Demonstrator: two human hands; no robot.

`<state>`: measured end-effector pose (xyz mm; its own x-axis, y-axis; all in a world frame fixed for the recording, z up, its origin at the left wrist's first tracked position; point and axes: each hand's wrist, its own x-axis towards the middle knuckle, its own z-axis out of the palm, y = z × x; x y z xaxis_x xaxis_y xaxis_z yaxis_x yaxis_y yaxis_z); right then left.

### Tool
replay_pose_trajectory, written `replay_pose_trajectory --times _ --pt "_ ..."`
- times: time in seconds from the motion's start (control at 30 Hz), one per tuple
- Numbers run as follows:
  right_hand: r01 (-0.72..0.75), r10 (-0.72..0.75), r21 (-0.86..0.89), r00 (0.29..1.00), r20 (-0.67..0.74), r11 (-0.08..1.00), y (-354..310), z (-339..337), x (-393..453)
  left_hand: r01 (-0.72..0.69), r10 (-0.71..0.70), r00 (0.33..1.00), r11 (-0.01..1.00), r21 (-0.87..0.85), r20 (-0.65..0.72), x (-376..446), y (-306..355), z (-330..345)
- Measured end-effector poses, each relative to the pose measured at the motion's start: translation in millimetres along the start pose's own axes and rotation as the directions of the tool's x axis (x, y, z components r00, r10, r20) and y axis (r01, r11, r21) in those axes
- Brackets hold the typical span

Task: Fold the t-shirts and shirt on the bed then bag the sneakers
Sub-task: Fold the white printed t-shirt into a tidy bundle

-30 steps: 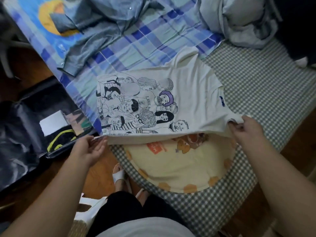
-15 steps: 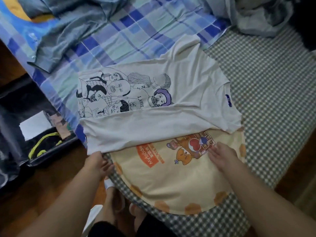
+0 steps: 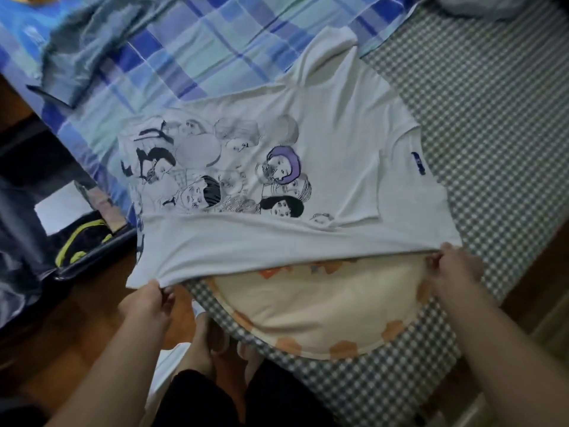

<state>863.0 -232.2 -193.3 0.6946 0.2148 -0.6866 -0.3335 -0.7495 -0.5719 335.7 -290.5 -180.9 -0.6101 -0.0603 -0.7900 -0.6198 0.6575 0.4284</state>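
Head view, left to right: your left hand [image 3: 151, 300] pinches the near left corner of the white t-shirt [image 3: 323, 167], which lies spread on the bed [image 3: 492, 124] over a round cushion [image 3: 314, 309]. That corner hangs past the bed edge, so a loose pinch could drop it toward the floor. Your right hand [image 3: 455, 269] pinches the near right edge; uneven pull would skew the fold. The grey shirt [image 3: 92, 50] waits far left.

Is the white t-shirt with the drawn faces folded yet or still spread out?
Partly folded. The white t-shirt has its near side turned over as a plain band; the left hand and right hand pinch that folded edge.
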Motion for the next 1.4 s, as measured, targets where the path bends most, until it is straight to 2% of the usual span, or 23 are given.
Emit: replay_pose_trajectory --times 0.07,0.1,0.13,0.17,0.2,0.23,0.27,0.3,0.37,0.43,0.47,0.5,0.6,0.67,0.7,0.77,0.83,0.9,0.97,1.1,1.27,1.33,1.4 --pt "0.048 -0.049 -0.020 0.996 -0.078 0.999 6.4 -16.9 -22.9 0.022 -0.010 0.998 0.986 0.167 -0.069 -11.9 -5.1 -7.9" --pt "0.053 -0.054 -0.014 0.996 -0.069 0.998 9.4 -21.1 -23.6 -0.010 0.051 0.991 0.953 0.303 -0.125 -21.4 -7.8 -7.1" --pt "0.066 -0.067 -0.025 0.996 -0.052 0.997 9.7 -23.1 -21.7 -0.084 0.184 0.968 0.875 0.477 -0.168 -31.6 -11.4 -1.3" --pt "0.094 -0.097 -0.069 0.994 -0.044 0.993 8.6 -23.0 -18.8 -0.211 0.365 0.923 0.747 0.631 -0.122 -46.4 -14.1 9.5" --pt "0.147 -0.160 -0.186 0.985 -0.058 0.972 5.3 -23.2 -13.7 -0.405 0.554 0.832 0.560 0.723 0.037 -62.0 -17.3 25.1" --pt "0.219 -0.253 -0.335 0.966 -0.060 0.916 1.4 -21.5 -11.2 -0.605 0.668 0.695 0.345 0.717 0.266 -79.2 -21.8 44.7" --pt "0.310 -0.362 -0.476 0.932 -0.020 0.823 -2.6 -18.2 -9.6 -0.754 0.687 0.542 0.143 0.641 0.484 -95.1 -29.2 67.4" --pt "0.411 -0.460 -0.574 0.885 0.065 0.709 -6.7 -12.8 -8.1 -0.848 0.632 0.413 0.004 0.530 0.656 -108.6 -38.9 90.7" --pt "0.577 -0.549 -0.630 0.790 0.272 0.519 -17.9 6.1 -1.6 -0.932 0.446 0.230 -0.156 0.328 0.865 -132.5 -59.9 138.4" --pt "0.699 -0.567 -0.596 0.696 0.440 0.396 -34.4 31.9 8.0 -0.912 0.277 0.120 -0.349 0.216 0.953 -149.2 -77.1 177.9" --pt "0.739 -0.559 -0.579 0.657 0.506 0.345 -43.6 47.3 11.4 -0.878 0.215 0.102 -0.440 0.189 0.971 -149.9 -83.7 192.3" --pt "0.770 -0.550 -0.560 0.623 0.556 0.305 -52.0 61.9 14.7 -0.848 0.186 0.105 -0.496 0.186 0.977 -149.3 -86.2 200.4" --pt "0.830 -0.527 -0.532 0.531 0.664 0.166 -72.5 97.9 20.2 -0.819 0.251 0.071 -0.537 0.200 0.965 -124.3 -72.4 191.2" --pt "0.882 -0.532 -0.471 0.401 0.746 0.005 -74.2 114.5 29.0 -0.761 0.285 0.032 -0.614 0.208 0.958 -95.5 -51.9 168.0" --pt "0.895 -0.526 -0.438 0.333 0.783 -0.086 -72.9 120.6 33.5 -0.727 0.293 0.035 -0.649 0.225 0.956 -80.3 -39.5 155.0" --pt "0.877 -0.490 -0.416 0.261 0.832 -0.239 -68.1 127.7 40.0 -0.671 0.330 0.100 -0.675 0.308 0.939 -59.0 -13.1 133.5" --pt "0.843 -0.523 -0.395 0.165 0.836 -0.366 -68.0 129.8 37.3 -0.623 0.372 0.197 -0.667 0.409 0.907 -44.5 9.1 118.8" --pt "0.802 -0.572 -0.391 0.076 0.817 -0.452 -75.7 122.4 25.7 -0.573 0.377 0.263 -0.680 0.458 0.888 -33.9 24.8 106.7" --pt "0.789 -0.641 -0.420 0.043 0.766 -0.449 -82.5 105.6 8.0 -0.522 0.369 0.308 -0.705 0.480 0.877 -25.4 36.6 93.7" --pt "0.804 -0.799 -0.512 0.078 0.596 -0.303 -80.3 62.5 -31.1 -0.483 0.376 0.399 -0.689 0.540 0.836 -25.2 54.6 63.4" --pt "0.748 -0.912 -0.651 0.172 0.373 -0.126 -116.6 64.3 -75.6 -0.494 0.490 0.375 -0.613 0.617 0.787 -33.4 67.7 25.8" --pt "0.741 -0.927 -0.667 0.196 0.321 -0.074 -140.0 87.0 -90.2 -0.498 0.520 0.396 -0.572 0.652 0.757 -33.1 76.6 18.4" --pt "0.743 -0.927 -0.668 0.217 0.308 -0.048 -158.8 113.1 -95.9 -0.509 0.567 0.385 -0.527 0.681 0.728 -24.3 86.1 18.9"
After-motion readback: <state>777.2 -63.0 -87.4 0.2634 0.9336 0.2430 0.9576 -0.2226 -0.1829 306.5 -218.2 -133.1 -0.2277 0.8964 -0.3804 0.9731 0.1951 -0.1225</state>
